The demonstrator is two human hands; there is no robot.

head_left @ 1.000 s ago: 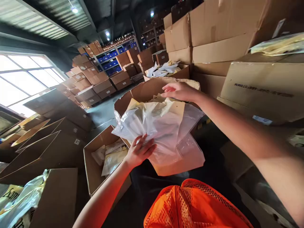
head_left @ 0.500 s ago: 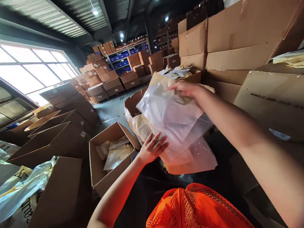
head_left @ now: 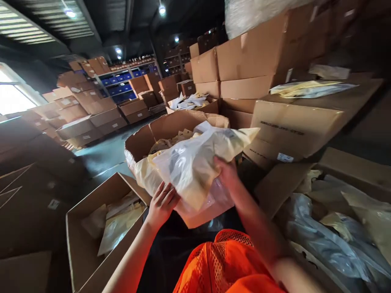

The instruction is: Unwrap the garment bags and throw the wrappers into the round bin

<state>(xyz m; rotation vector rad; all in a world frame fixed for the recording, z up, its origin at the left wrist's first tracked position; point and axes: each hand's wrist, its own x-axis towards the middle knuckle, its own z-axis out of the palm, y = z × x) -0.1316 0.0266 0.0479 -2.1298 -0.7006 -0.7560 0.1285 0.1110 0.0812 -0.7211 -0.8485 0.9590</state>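
Note:
A pale, crinkled plastic bag [head_left: 189, 160] with a yellowish side lies spread over more bags in front of me. My right hand [head_left: 226, 173] is closed on its near right part. Fingers stretched, my left hand [head_left: 163, 201] rests at the lower left edge of the bags; its thumb is hidden. Beneath sticks out a flat, translucent pinkish bag [head_left: 198, 217]. The pile partly covers a large cardboard box [head_left: 139, 140] with a torn rim, which holds more yellowish bags [head_left: 175, 140].
An open carton [head_left: 73, 240] with a few flat bags stands at my left. On my right is another open box [head_left: 351, 162] full of bags. A closed carton [head_left: 281, 122] carries bags on top. Stacked boxes [head_left: 247, 61] and shelves with blue bins [head_left: 122, 87] stand behind.
My view has turned right, showing the open box of bags there. My right hand has come down and nearer from the bag's far edge, and the bag is folded over, showing its yellowish side.

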